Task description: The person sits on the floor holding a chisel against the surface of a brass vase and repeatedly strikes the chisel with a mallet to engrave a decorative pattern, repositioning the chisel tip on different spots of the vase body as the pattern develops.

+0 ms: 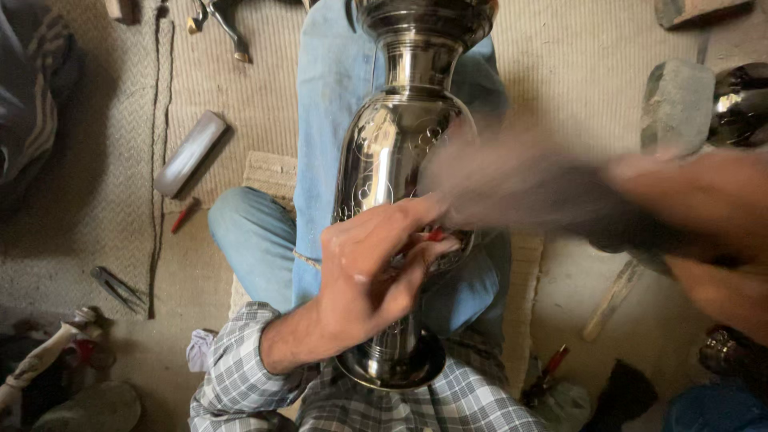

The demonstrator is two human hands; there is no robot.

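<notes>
A tall shiny metal vase (384, 152) with engraved patterns lies across my lap, resting on my blue-jeaned legs (328, 96). My left hand (376, 264) rests on the vase's lower body, fingers pinched around a small red-tipped tool (434, 234) pressed to the metal. My right hand (576, 200) is a heavy motion blur at the right of the vase; what it grips is smeared, and a wooden handle (612, 296) shows below it.
On the woven mat lie a flat grey stone bar (190, 152), a red pencil-like tool (182, 214), metal dividers (118, 288) and a hammer head (224, 24). A stone block (676, 104) and another shiny vessel (740, 104) sit at the right.
</notes>
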